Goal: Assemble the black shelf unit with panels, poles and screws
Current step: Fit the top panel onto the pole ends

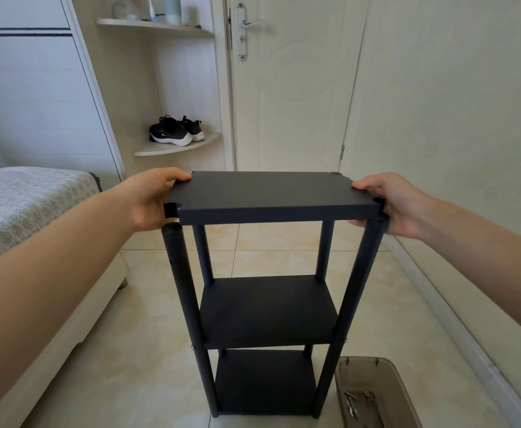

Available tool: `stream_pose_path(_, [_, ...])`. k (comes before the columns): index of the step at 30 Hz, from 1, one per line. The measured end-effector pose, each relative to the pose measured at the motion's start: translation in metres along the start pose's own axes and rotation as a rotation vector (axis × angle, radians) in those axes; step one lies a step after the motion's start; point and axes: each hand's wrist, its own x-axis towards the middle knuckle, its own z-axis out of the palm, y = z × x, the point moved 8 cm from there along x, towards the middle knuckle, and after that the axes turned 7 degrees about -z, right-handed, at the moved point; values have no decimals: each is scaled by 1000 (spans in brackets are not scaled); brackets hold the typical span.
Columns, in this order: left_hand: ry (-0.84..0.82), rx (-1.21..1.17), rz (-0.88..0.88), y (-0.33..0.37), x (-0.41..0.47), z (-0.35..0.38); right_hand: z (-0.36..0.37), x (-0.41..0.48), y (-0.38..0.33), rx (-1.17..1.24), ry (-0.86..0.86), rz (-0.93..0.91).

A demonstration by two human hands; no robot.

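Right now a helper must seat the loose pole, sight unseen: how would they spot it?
Find the black shelf unit on the tiled floor before the door, its top panel gripped by the left hand and right hand. Take the front pole on the bed side, below the left hand. Only its rounded top stands free below the panel's corner notch.

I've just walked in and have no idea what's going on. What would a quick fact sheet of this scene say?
Activity: fitting the top panel onto the shelf unit
Hands: left hand grips the panel's left end, right hand its right end
Fit: near-left pole shows its top below the panel's corner, not seated
In place: middle panel, bottom panel
Floor: tray with small metal parts, right of the unit
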Motion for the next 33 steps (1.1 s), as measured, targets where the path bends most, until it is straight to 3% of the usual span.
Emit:
stream_pose_path(4, [89, 68, 6, -10, 6, -6, 3, 1, 8, -27, 18, 25])
stream_pose_path(11, [130, -69, 136, -1, 7, -4, -1, 5, 14, 69, 37, 8])
stream_pose_path(20, [311, 39, 233, 15, 16, -9, -2, 6, 17, 121, 26, 18])
stream_pose_path(26, [170, -69, 137, 1, 22, -3, 1, 7, 18, 139, 21, 52])
stream_pose_path(33, [123, -105, 120, 3, 28, 0, 0, 7, 17, 89, -10, 69])
